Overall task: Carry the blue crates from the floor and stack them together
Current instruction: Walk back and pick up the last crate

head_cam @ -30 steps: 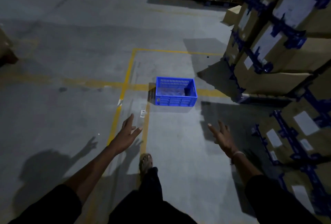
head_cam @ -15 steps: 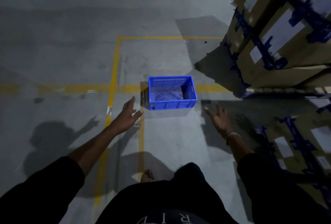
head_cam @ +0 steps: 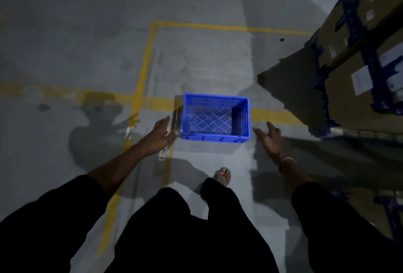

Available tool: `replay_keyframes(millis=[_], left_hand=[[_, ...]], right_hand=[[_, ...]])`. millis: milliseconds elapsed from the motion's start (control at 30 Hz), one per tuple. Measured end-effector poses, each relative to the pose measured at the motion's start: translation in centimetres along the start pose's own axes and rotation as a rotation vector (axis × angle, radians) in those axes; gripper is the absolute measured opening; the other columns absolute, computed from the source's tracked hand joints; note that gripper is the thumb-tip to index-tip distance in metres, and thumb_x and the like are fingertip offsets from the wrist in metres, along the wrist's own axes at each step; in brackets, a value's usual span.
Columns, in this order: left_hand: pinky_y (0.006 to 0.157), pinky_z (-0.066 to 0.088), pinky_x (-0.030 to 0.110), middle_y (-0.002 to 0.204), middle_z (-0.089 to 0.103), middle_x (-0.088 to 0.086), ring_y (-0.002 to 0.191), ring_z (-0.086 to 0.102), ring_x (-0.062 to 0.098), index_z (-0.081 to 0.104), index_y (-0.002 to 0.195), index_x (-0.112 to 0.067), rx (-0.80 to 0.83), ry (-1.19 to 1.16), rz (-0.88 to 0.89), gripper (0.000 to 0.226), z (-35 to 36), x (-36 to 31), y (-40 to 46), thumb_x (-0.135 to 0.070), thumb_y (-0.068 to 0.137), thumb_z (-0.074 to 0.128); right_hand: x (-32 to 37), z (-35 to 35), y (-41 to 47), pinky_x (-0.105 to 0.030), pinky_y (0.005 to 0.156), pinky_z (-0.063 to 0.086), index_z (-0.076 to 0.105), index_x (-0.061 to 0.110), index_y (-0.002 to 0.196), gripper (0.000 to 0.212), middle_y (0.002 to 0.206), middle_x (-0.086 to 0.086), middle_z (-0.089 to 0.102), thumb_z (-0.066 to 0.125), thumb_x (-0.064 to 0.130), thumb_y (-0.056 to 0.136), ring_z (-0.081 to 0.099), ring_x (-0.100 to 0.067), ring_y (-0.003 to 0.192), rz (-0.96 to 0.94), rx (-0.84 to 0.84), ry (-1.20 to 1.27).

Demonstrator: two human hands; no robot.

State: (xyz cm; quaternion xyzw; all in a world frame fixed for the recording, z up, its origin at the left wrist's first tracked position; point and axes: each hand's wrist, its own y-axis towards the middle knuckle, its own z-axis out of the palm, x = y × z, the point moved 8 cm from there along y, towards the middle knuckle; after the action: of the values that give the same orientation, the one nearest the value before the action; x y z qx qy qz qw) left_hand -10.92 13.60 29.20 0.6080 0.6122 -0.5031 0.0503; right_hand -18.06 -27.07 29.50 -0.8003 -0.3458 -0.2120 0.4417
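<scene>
One blue plastic crate point(head_cam: 216, 118) with perforated walls and a lattice bottom sits empty on the grey floor, across a yellow line. My left hand point(head_cam: 160, 134) is stretched out with fingers apart, its fingertips right by the crate's near-left corner. My right hand point(head_cam: 270, 138) is open too, a short gap off the crate's near-right corner. Neither hand holds anything. No other blue crate is in sight.
Stacked cardboard boxes point(head_cam: 359, 59) bound with blue tape rise on the right, close behind the crate. Yellow floor lines point(head_cam: 141, 76) mark a bay. My sandalled foot point(head_cam: 222, 175) stands just before the crate. Bare concrete stretches to the left and far side.
I have stepped closer and bent lower, so the crate looks nearer. Both hands have reached forward and now flank the crate's near corners.
</scene>
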Motion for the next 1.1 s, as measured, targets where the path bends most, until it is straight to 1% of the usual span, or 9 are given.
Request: replay_keyframes(millis=[200, 333, 433, 600, 700, 800, 867, 967, 1100], left_hand=[[0.112, 0.036, 0.031, 0.167, 0.015, 0.009, 0.142, 0.043, 0.026, 0.014, 0.162, -0.014, 0.005, 0.035, -0.077, 0.073, 1.8, -0.3, 10.0, -0.029, 0.104, 0.056], [0.107, 0.035, 0.019, 0.159, 0.023, 0.000, 0.131, 0.049, 0.001, 0.014, 0.161, -0.009, 0.042, 0.058, -0.029, 0.068, 4.7, 2.6, 18.6, -0.019, 0.105, 0.053], [0.117, 0.037, 0.049, 0.166, 0.022, 0.005, 0.147, 0.036, 0.025, 0.020, 0.162, -0.021, 0.090, 0.088, -0.038, 0.072, 6.9, 7.2, 26.0, -0.042, 0.103, 0.056], [0.107, 0.046, 0.039, 0.152, 0.048, 0.014, 0.133, 0.048, 0.014, 0.039, 0.153, -0.016, 0.082, 0.195, 0.082, 0.056, 10.7, 13.8, 37.5, -0.033, 0.102, 0.053], [0.111, 0.043, 0.051, 0.154, 0.045, 0.013, 0.138, 0.048, 0.030, 0.038, 0.155, -0.017, 0.067, 0.256, 0.119, 0.068, 12.9, 20.4, 45.1, -0.053, 0.098, 0.047], [0.121, 0.029, 0.056, 0.165, 0.026, 0.011, 0.150, 0.028, 0.035, 0.022, 0.161, -0.017, 0.051, 0.265, 0.036, 0.087, 15.0, 26.3, 50.2, -0.065, 0.092, 0.045], [0.126, 0.011, 0.047, 0.168, 0.007, 0.021, 0.155, 0.007, 0.041, 0.006, 0.162, -0.007, 0.040, 0.280, -0.027, 0.101, 16.2, 27.1, 51.4, -0.067, 0.090, 0.043], [0.124, 0.006, 0.048, 0.167, -0.012, 0.023, 0.155, -0.012, 0.041, -0.006, 0.161, -0.005, 0.036, 0.275, -0.096, 0.105, 17.6, 27.0, 52.7, -0.059, 0.085, 0.043], [0.124, 0.011, 0.049, 0.168, -0.006, 0.023, 0.155, -0.005, 0.041, 0.003, 0.163, -0.009, -0.009, 0.285, -0.138, 0.101, 17.8, 27.6, 54.4, -0.055, 0.082, 0.043]], right_hand=[[-1.6, 1.0, 12.3, -0.053, 0.117, 0.033, 0.031, 0.028, 0.157, 0.106, 0.159, -0.009, 0.029, 0.056, 0.083, 0.071, 0.040, -0.037, 0.141, 0.090, -0.002, -0.029], [-4.7, 4.8, 21.4, -0.048, 0.119, 0.031, 0.030, 0.026, 0.158, 0.095, 0.163, -0.010, 0.026, 0.060, 0.073, 0.081, 0.036, -0.033, 0.146, 0.114, 0.029, -0.008], [-8.1, 8.4, 28.5, -0.045, 0.118, 0.032, 0.029, 0.022, 0.159, 0.087, 0.162, -0.011, 0.025, 0.064, 0.061, 0.090, 0.038, -0.034, 0.144, 0.114, 0.040, -0.035], [-14.0, 14.0, 39.1, -0.047, 0.117, 0.034, 0.032, 0.019, 0.157, 0.084, 0.151, -0.019, 0.033, 0.067, 0.057, 0.090, 0.045, -0.040, 0.136, 0.122, 0.104, -0.153], [-17.5, 16.2, 44.9, -0.046, 0.118, 0.032, 0.027, 0.014, 0.158, 0.092, 0.152, -0.020, 0.031, 0.068, 0.058, 0.088, 0.042, -0.043, 0.138, 0.134, 0.092, -0.234], [-20.6, 17.3, 49.6, -0.044, 0.119, 0.031, 0.024, 0.014, 0.159, 0.100, 0.155, -0.020, 0.025, 0.069, 0.063, 0.085, 0.039, -0.045, 0.139, 0.162, 0.034, -0.255], [-22.5, 18.3, 51.9, -0.044, 0.119, 0.030, 0.025, 0.017, 0.160, 0.106, 0.158, -0.019, 0.019, 0.069, 0.068, 0.078, 0.038, -0.045, 0.140, 0.178, 0.026, -0.246], [-25.0, 20.0, 54.6, -0.041, 0.119, 0.028, 0.028, 0.017, 0.158, 0.094, 0.157, -0.019, 0.016, 0.073, 0.057, 0.085, 0.038, -0.043, 0.140, 0.212, 0.045, -0.234], [-25.9, 20.6, 56.6, -0.044, 0.119, 0.028, 0.038, 0.024, 0.152, 0.091, 0.155, -0.017, 0.020, 0.075, 0.063, 0.079, 0.038, -0.043, 0.140, 0.251, 0.010, -0.168]])
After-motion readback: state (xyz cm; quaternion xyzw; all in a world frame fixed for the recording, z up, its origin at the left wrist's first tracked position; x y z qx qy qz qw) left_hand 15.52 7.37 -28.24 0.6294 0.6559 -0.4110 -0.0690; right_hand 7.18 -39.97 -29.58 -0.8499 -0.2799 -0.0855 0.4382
